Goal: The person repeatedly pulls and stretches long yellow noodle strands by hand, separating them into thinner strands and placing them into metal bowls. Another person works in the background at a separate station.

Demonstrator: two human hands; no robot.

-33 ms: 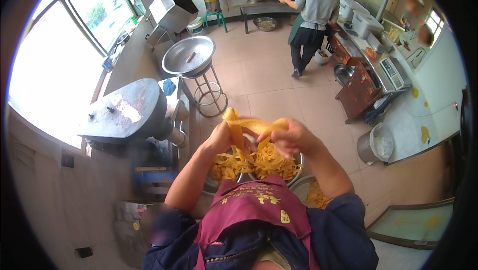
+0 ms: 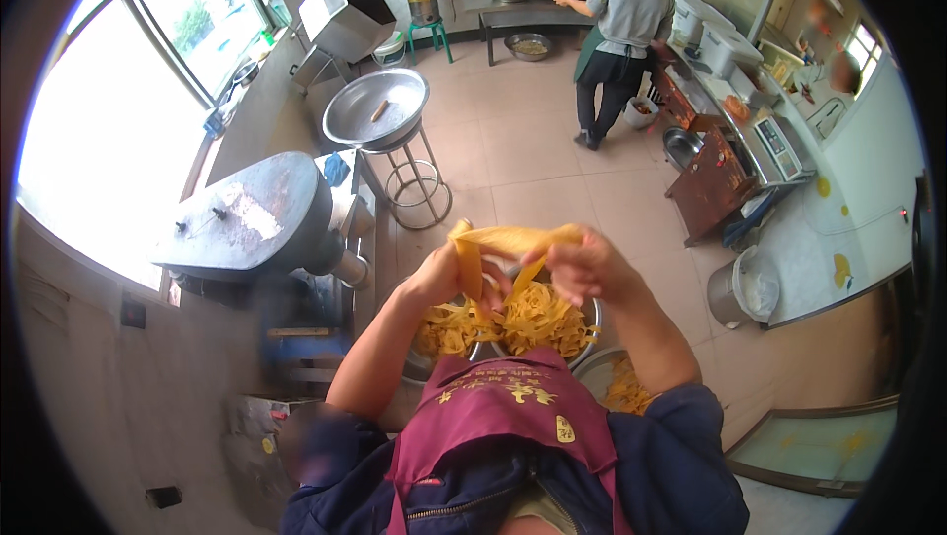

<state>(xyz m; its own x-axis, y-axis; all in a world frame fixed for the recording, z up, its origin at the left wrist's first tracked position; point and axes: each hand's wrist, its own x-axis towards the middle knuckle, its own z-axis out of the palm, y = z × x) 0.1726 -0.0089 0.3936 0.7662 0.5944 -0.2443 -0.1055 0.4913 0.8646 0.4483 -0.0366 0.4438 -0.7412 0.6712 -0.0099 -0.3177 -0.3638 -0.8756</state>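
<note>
The left hand point(image 2: 436, 276) and right hand point(image 2: 594, 270) pinch a yellow strip point(image 2: 518, 238) (left's lower fingers spread) above the near bowl point(image 2: 596, 328).

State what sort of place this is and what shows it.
Probably a food workshop or commercial kitchen, judging by the heaped yellow strips, the scale at the right and the big metal basin.

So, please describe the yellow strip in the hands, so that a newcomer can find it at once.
Start at the maroon apron, bottom centre, and look just above it to the metal bowls of yellow strips. Over them, the left hand and right hand hold a broad strip. It spans between the hands; its neighbours lie heaped below.
</note>
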